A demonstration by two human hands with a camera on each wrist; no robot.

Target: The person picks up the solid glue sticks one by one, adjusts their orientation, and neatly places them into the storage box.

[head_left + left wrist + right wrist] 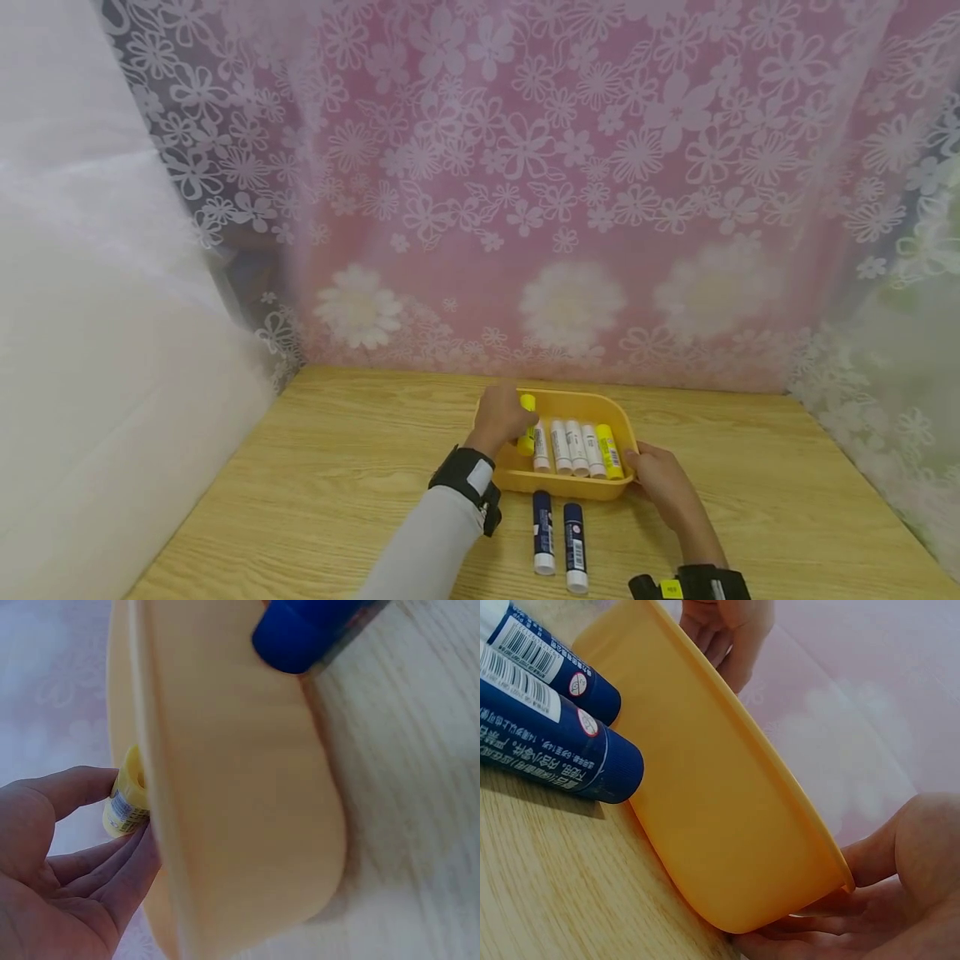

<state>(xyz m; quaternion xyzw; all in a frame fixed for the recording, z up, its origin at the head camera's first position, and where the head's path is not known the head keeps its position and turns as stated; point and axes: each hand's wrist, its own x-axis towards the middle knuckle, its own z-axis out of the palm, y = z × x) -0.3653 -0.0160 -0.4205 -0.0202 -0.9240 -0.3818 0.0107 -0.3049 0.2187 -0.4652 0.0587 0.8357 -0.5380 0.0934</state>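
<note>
At the left end of a yellow-orange, round-cornered plastic tray (555, 483), the left hand (498, 414) pinches a bright yellow cylindrical plastic tube (527, 442) between thumb and fingers. At the tray's right end, the right hand (663, 479) grips the rim, thumb on top, fingers beneath. Inside the tray lie four white cylindrical tubes (576, 447) and, right of them, a second yellow tube (609, 452). Just in front of the tray, two navy-blue, white-ended cylindrical tubes (543, 529) lie side by side on the pale wood-grain desk (360, 450); behind it hangs a pink, flower-patterned curtain (525, 167).
</note>
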